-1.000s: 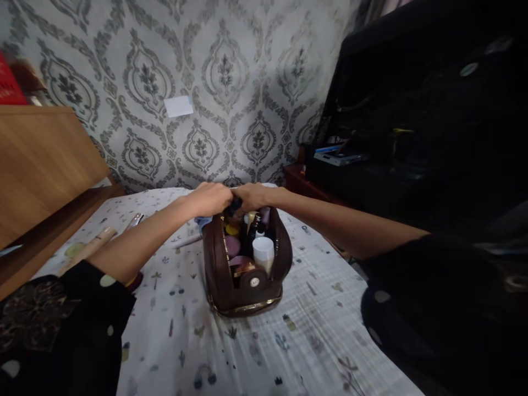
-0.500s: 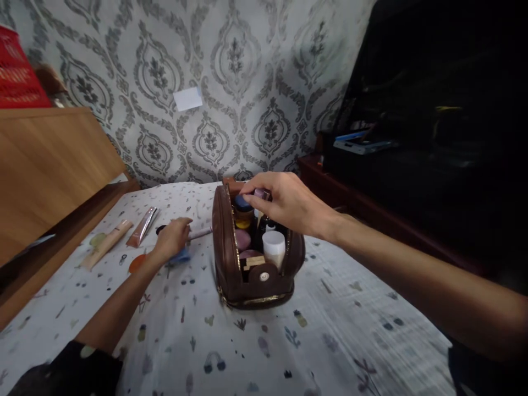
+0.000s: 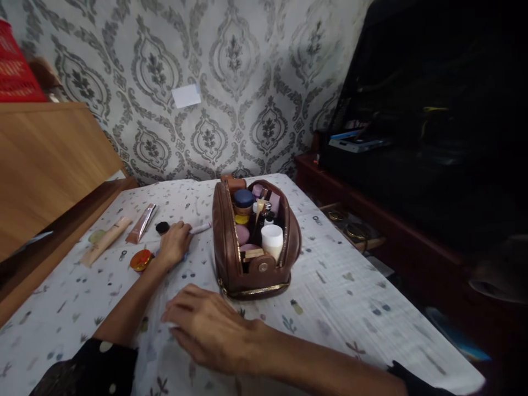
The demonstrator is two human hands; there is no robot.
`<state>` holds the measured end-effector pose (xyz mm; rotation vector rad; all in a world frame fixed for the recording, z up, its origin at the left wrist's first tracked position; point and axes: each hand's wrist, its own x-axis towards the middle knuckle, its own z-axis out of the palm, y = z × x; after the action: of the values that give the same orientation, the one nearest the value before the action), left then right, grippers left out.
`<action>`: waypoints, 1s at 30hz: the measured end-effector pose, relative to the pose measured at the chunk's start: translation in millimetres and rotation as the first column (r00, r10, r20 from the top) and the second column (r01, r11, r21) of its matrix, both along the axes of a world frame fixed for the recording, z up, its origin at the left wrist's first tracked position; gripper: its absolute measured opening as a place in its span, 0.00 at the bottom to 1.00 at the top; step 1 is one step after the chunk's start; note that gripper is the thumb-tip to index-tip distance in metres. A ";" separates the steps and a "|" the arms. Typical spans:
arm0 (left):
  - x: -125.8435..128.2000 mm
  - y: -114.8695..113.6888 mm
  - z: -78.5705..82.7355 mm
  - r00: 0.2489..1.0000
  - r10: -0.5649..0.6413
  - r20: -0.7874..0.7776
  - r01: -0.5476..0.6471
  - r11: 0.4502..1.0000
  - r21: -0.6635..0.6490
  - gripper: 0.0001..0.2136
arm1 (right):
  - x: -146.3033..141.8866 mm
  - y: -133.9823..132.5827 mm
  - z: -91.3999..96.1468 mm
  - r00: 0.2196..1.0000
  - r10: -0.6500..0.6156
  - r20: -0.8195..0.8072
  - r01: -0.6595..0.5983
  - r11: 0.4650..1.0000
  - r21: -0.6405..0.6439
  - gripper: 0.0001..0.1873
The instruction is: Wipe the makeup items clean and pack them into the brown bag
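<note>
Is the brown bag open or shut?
The brown bag is open: its top zipper edges stand apart, showing a white container inside.

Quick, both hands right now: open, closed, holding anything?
Left hand: fingers curled down beside the white pen-like tube; grip can't be told.
Right hand: loosely curled, nothing visibly held; underside hidden, so can't be sure.

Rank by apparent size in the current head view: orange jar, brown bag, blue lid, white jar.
1. Brown bag
2. White jar, partly hidden by the bag
3. Orange jar and blue lid: too close to rank
</note>
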<state>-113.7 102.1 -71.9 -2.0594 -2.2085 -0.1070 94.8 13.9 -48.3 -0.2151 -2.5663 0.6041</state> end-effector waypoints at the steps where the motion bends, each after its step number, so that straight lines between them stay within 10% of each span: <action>1: -1.0 -2.5 0.6 1.000 0.003 0.000 -0.003 1.000 0.008 0.11 | -5.9 2.7 -7.7 0.999 -0.041 0.018 0.042 0.997 -0.065 0.10; 6: -7.0 -31.8 5.0 1.000 -0.004 0.011 0.003 1.000 0.013 0.09 | -22.7 11.7 -33.6 0.960 -0.256 0.111 0.277 0.919 -0.280 0.26; 16: -21.4 -145.3 6.0 0.946 -0.250 0.206 0.251 0.968 0.017 0.12 | -43.8 18.5 -68.2 0.915 -0.396 0.073 0.402 0.901 -0.161 0.33; 24: -34.6 -205.1 -3.7 0.960 -0.145 0.238 0.138 0.989 0.045 0.18 | -45.1 21.0 -63.4 0.899 -0.433 0.064 0.437 0.886 -0.151 0.24; 30: -22.1 -199.3 4.7 0.928 -0.029 0.372 -0.043 0.982 0.183 0.16 | -43.7 21.0 -59.5 0.908 -0.408 0.101 0.419 0.896 -0.149 0.21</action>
<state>-135.8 -97.2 -67.3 -2.0628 -2.2958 -0.7379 51.2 35.0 -107.8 -0.8302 -2.4208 0.6530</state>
